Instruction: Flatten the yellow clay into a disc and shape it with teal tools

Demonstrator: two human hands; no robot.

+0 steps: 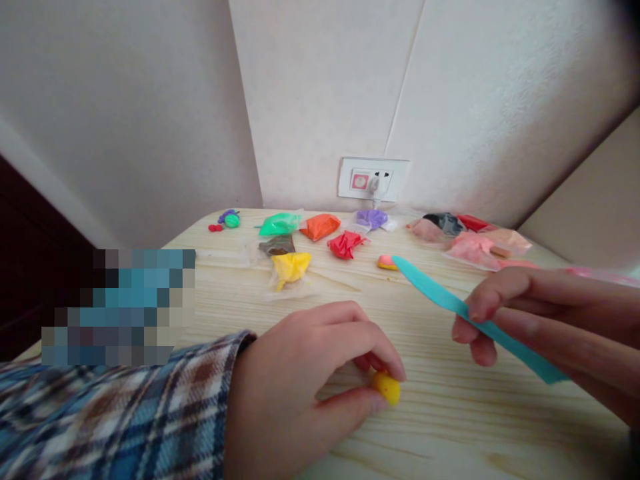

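Observation:
Between the thumb and fingers of my left hand [315,373] is a small yellow lump of modelling clay [387,388], pinched low over the tabletop. My right hand [545,327] grips a turquoise plastic clay knife [435,293], its blade pointing up and to the left. Behind the knife's tip lies a small pink and yellow clay piece [387,262]. The knife's tip overlaps that piece in the view; whether they touch I cannot tell.
Bags of clay lie across the table [235,287]: yellow [291,268], green [280,224], orange [321,227], red [346,245], purple [371,219], pink [470,247]. Small clay shapes [231,220] sit at the back left. A wall socket [374,179] holds a plug.

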